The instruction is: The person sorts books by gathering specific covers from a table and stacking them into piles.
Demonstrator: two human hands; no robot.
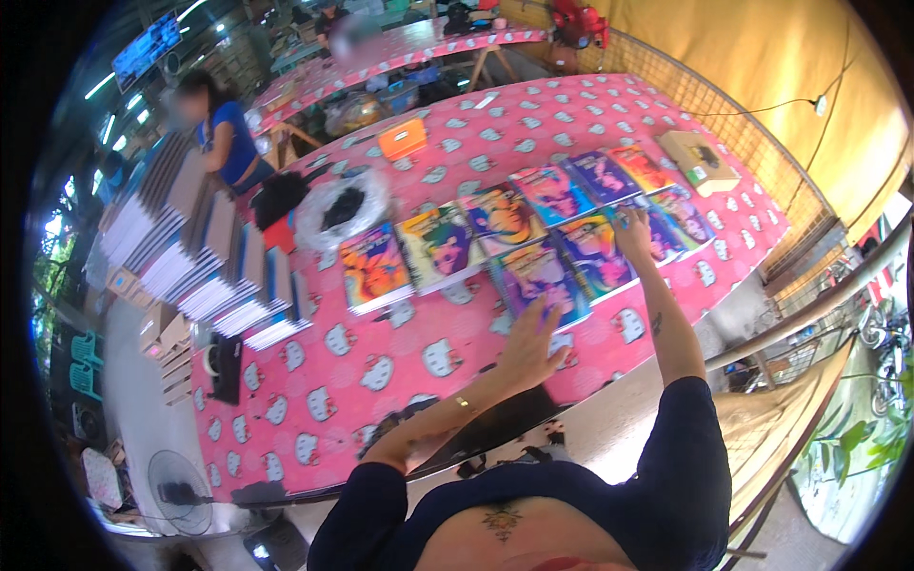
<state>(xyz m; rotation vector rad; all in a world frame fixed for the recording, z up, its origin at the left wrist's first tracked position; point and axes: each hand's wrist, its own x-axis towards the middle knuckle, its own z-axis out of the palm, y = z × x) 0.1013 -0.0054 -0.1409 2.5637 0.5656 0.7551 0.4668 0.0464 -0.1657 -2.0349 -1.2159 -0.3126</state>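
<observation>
Several spiral-bound notebooks with bright portrait covers lie in two rows on the pink table. My left hand (531,350) is open, its fingers spread over the lower edge of a purple notebook (535,278); it holds nothing. Farther off, my right hand (632,236) reaches over the upper edge of a yellow-and-purple notebook (592,253), fingers stretched forward, near a blue-and-pink notebook (678,214). Whether its fingertips press on a cover is too small to tell. An orange notebook (374,266) and a yellow-green notebook (440,246) lie to the left.
Tall stacks of notebooks (214,252) stand at the table's left. A clear plastic bag (333,211), an orange box (402,140) and a cardboard box (698,162) lie on the pink tablecloth (381,371). A tape roll (211,360) sits at the left edge. A person in blue (228,143) stands beyond the stacks.
</observation>
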